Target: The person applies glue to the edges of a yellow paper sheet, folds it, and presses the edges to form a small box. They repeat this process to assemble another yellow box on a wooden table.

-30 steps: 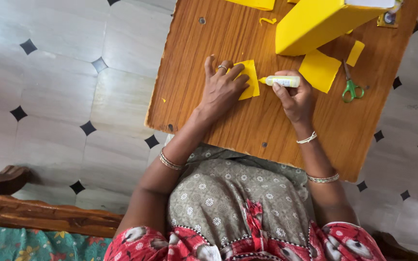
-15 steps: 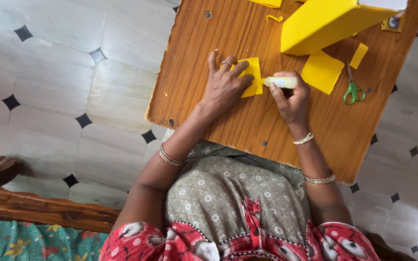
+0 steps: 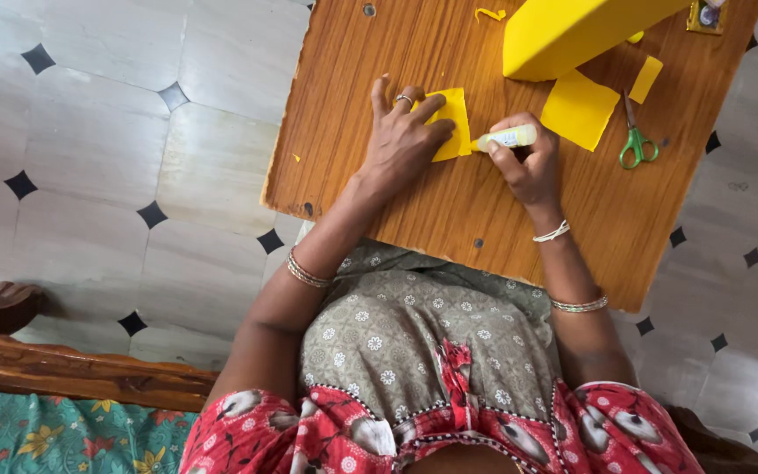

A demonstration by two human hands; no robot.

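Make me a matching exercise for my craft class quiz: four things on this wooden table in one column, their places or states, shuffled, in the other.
1. glue bottle
2. scissors
3. small yellow paper
4. yellow box

a. pinned flat under the left hand
b. at the table's far edge
c. held in the right hand
d. lying untouched, green handles

Pairs: 1-c, 2-d, 3-a, 4-b
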